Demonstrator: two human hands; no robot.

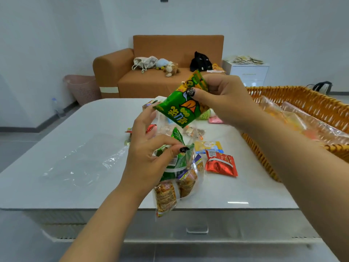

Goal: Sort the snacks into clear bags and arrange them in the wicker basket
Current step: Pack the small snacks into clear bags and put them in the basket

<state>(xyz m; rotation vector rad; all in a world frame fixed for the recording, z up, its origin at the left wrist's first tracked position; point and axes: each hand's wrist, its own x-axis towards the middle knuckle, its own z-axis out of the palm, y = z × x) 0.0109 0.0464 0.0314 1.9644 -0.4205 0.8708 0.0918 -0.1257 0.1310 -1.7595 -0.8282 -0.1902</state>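
Head view, looking down over a pale desk (75,140). The right hand (224,97) pinches a green snack packet (179,108) by its upper part, thumb on the front, holding it in the air above the desk's middle. The left hand (149,150) pinches the mouth of a clear bag (179,178), thumb against fingers, so the bag hangs down past the near desk edge; it already holds green and orange-patterned packets. The packet sits just above and behind the bag's mouth, which suggests it is about to be dropped in with its like.

Loose snacks lie on the desk between the hands and beyond: a red packet (221,164) and a yellow packet (208,146) near the bag, and smaller wrapped pieces farther back. A flat spare clear bag (79,163) lies to the left, well apart.

The wicker basket (306,99) stands at the desk's right side, its near wall just beside the right forearm, with filled clear bags inside. The desk's left half offers open room; the right arm has little before it meets the basket rim.
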